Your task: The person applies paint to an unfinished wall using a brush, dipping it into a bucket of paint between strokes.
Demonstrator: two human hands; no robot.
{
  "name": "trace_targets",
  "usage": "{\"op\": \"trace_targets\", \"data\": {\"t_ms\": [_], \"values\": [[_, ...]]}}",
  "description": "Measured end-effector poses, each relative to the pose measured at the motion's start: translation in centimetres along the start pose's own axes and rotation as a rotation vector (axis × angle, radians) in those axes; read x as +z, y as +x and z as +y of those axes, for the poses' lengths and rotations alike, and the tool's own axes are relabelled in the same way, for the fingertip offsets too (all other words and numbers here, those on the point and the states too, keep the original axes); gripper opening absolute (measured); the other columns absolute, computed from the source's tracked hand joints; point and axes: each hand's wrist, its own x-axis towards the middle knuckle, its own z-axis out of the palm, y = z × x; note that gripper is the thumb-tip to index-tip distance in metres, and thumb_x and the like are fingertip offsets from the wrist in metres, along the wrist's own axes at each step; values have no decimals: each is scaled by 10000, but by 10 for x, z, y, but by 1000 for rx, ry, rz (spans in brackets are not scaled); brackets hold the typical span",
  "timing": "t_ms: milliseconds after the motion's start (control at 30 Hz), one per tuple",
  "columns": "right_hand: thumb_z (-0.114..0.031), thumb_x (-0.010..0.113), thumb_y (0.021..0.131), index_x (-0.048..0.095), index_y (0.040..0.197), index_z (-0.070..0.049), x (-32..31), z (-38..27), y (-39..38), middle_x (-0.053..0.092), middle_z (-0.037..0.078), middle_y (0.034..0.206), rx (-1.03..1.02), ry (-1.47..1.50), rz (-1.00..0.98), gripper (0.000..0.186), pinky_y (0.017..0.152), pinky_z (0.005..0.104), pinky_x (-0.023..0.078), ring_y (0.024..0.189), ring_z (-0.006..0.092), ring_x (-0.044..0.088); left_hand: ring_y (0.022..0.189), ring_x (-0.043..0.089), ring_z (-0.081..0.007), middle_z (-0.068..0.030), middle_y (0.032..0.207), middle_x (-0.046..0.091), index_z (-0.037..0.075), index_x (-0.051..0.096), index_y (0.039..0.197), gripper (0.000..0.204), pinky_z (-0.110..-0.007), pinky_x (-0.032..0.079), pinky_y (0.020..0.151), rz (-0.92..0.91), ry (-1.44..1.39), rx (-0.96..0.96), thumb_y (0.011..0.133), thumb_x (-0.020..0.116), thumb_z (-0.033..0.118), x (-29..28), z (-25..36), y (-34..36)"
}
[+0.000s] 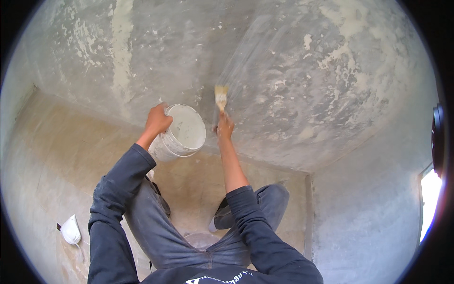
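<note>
My left hand (159, 119) grips the rim of a white plastic bucket (163, 147), which is tilted with its mouth toward the wall. Pale residue coats the inside of the bucket. In my right hand (224, 126) is a paintbrush (221, 97) with a light handle and yellowish bristles. Its bristles point up at the grey wall (179, 52), touching it or very close to it. Whitish streaks run up the wall from near the brush. Pale patches and a vertical light band mark other parts of this wall.
My bent legs (165, 232) are spread over the tan floor (71, 132). A white face mask or similar cup-shaped item (71, 230) lies at the lower left. Another wall (359, 203) meets the floor at right, with a bright opening (429, 203) at its far edge.
</note>
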Motion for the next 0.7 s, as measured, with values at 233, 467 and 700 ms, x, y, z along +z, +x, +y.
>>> {"op": "trace_targets", "data": {"t_ms": [233,467,700], "values": [[-277,627,873,583,905,-40,-37,145,-11,505,50,591,436,24,111,243,359,300,383,409,167,476,541,643,-328,-270,805,647,-61,574,1122,503,-387,529,546,32,130,108,631,506,29,-1,-32,13],[-200,625,869,546,885,-17,-109,145,29,500,59,630,490,16,219,200,374,287,389,490,156,477,531,644,-323,-276,824,647,-72,574,1110,502,-377,529,528,-62,12,10,625,501,32,1,-17,6],[-241,649,851,581,808,-23,-104,-12,30,481,29,613,239,121,299,233,416,268,368,484,127,461,477,631,-303,-247,738,644,-81,580,1094,503,-369,505,435,-133,-42,-62,615,485,42,16,-26,3]]}}
